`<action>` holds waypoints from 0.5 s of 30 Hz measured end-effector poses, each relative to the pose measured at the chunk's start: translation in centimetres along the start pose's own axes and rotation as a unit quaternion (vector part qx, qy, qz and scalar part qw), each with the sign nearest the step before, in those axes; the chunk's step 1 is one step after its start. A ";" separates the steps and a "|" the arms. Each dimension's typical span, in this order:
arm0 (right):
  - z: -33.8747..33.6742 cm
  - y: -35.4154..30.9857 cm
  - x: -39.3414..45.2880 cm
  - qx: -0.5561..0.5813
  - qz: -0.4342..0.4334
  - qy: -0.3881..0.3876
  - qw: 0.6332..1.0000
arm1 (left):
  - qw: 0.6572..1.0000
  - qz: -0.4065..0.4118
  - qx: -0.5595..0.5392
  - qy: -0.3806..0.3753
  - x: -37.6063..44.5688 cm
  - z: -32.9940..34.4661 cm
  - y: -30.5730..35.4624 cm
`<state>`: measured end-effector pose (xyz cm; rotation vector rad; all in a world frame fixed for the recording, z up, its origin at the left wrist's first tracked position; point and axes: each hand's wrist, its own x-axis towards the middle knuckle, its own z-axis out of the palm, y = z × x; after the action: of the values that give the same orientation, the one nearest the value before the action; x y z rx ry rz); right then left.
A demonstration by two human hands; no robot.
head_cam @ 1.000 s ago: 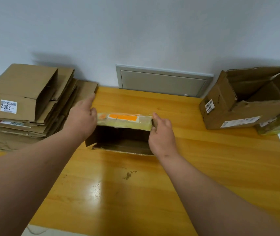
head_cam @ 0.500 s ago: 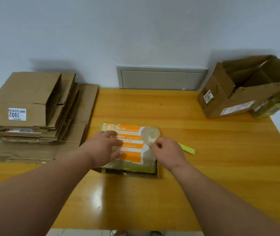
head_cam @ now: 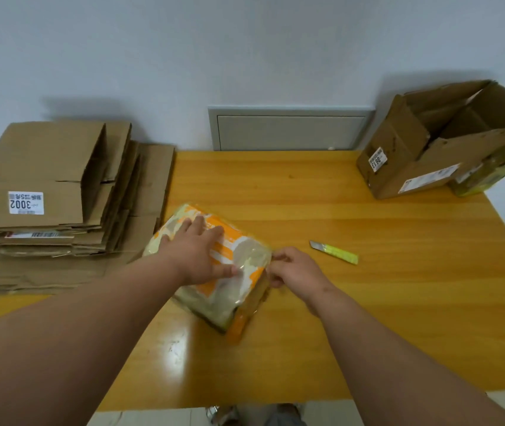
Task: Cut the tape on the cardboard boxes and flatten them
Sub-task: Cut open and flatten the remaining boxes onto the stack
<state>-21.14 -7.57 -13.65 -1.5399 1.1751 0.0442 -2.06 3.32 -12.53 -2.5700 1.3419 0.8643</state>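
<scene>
Orange-printed, tape-wrapped, the flattened box point(head_cam: 214, 265) lies under the left hand point(head_cam: 197, 256), whose spread fingers press it to the wooden table point(head_cam: 368, 302), while the right hand point(head_cam: 295, 270) pinches its right edge, a yellow-green cutter point(head_cam: 334, 252) just beyond it, flattened cardboard point(head_cam: 51, 192) stacked left.

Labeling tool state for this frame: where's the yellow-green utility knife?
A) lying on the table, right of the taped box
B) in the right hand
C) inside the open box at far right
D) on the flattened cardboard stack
A: the utility knife lies on the bare table, apart from the right hand, which is at the edge of the taped box.
</scene>
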 end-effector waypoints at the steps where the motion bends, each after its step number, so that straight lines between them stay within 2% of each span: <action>1: -0.3 0.0 0.0 -0.004 -0.002 -0.001 1.000 | 1.000 0.010 0.018 -0.007 0.0 0.0 0.2; 4: -1.0 0.4 1.1 -0.011 0.036 0.041 0.998 | 0.997 0.039 0.069 -0.022 0.3 0.2 1.0; 7: -1.1 0.8 3.1 0.057 0.095 0.082 0.990 | 0.995 0.054 0.079 -0.028 0.4 0.1 1.7; 12: -0.4 0.6 5.6 0.070 0.105 0.009 0.992 | 0.995 0.045 0.093 -0.012 -0.4 0.4 1.0; 15: -0.9 -0.2 6.2 0.099 0.076 0.008 0.992 | 0.994 0.017 0.102 0.027 -1.0 0.4 0.9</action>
<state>-18.38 -12.23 -16.86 -1.2778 1.2699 0.0158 -3.39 3.67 -12.14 -2.4367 1.4123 0.6284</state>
